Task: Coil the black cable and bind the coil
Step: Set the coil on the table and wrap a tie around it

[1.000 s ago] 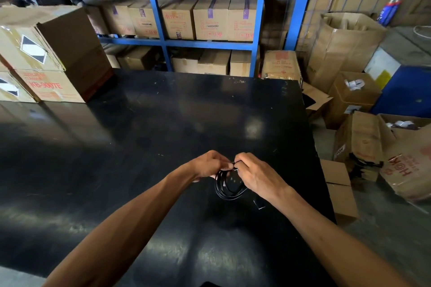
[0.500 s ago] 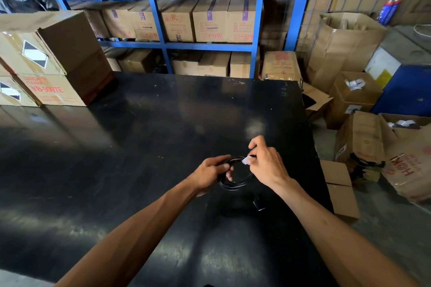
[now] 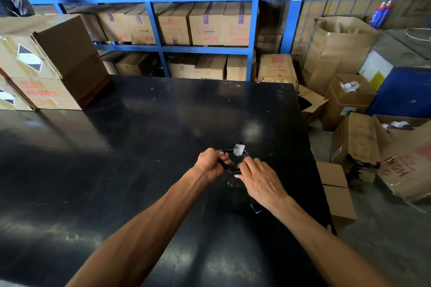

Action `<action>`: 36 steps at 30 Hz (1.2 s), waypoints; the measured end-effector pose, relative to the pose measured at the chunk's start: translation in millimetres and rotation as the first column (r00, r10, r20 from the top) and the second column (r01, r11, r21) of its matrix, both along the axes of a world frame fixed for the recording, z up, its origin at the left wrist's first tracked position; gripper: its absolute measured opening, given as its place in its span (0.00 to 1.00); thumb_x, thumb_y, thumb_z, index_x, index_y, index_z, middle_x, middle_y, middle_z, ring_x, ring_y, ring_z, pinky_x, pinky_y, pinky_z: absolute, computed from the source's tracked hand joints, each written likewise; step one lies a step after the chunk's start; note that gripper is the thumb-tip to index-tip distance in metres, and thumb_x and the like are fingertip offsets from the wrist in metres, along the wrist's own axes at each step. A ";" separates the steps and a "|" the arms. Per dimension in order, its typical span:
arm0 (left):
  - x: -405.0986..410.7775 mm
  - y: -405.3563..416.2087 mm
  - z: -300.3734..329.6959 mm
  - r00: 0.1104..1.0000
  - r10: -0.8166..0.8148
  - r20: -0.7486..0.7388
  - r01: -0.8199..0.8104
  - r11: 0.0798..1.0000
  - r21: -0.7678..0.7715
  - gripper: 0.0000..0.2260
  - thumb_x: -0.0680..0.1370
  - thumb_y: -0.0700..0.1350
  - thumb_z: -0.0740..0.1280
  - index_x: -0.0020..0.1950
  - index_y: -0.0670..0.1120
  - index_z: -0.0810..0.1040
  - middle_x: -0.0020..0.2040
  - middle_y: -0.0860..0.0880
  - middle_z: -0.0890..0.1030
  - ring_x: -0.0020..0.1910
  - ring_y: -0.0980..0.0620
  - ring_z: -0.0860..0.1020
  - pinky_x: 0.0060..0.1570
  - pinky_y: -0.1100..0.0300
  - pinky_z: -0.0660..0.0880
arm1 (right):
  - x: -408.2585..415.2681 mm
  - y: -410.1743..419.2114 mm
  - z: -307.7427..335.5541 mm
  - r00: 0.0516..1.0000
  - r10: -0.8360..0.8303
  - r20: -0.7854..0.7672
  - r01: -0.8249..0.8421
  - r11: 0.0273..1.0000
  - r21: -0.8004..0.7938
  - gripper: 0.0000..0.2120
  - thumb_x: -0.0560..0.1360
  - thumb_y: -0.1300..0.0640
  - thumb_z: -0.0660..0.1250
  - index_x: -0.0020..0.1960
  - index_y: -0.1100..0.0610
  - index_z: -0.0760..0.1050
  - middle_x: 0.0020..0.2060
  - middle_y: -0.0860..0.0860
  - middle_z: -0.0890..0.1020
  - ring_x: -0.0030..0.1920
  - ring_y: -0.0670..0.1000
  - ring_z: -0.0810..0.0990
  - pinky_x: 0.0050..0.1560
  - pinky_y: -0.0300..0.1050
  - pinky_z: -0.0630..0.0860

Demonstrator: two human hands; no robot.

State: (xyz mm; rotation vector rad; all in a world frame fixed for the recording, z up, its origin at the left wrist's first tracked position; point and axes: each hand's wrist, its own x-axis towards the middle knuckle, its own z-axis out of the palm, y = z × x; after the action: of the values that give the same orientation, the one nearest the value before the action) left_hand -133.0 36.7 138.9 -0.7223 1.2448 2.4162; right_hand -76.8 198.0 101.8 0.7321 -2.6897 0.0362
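The black cable coil is a small ring held just above the black table, right of its middle. A white piece of tape sticks up from the coil's far side. My left hand grips the coil's left side with closed fingers. My right hand rests on the coil's near right side, fingertips pinching the strands. A small dark piece with a pale edge lies on the table under my right wrist.
Large cardboard boxes stand on the table's far left. Blue shelving full of cartons runs behind. Open and collapsed boxes crowd the floor beyond the table's right edge.
The hands carried the coil a little farther out over the table. The right hand left the coil's far side for its near right side, and the white tape now stands exposed on the far side.
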 end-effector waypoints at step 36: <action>-3.7 -13.5 -77.5 0.705 -0.685 0.184 0.171 -0.088 -0.981 0.12 0.80 0.39 0.60 0.55 0.38 0.82 0.51 0.36 0.84 0.51 0.35 0.80 0.50 0.48 0.75 | -26.4 38.1 -96.4 0.637 -0.201 0.745 0.241 0.969 0.055 0.19 0.77 0.58 0.70 0.68 0.50 0.77 0.62 0.53 0.75 0.58 0.59 0.81 0.55 0.53 0.78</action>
State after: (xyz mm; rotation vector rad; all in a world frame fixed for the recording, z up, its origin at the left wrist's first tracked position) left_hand -136.6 23.3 61.3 0.1101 2.7724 0.7406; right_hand -103.2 236.1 5.4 0.3979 -3.5379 0.4377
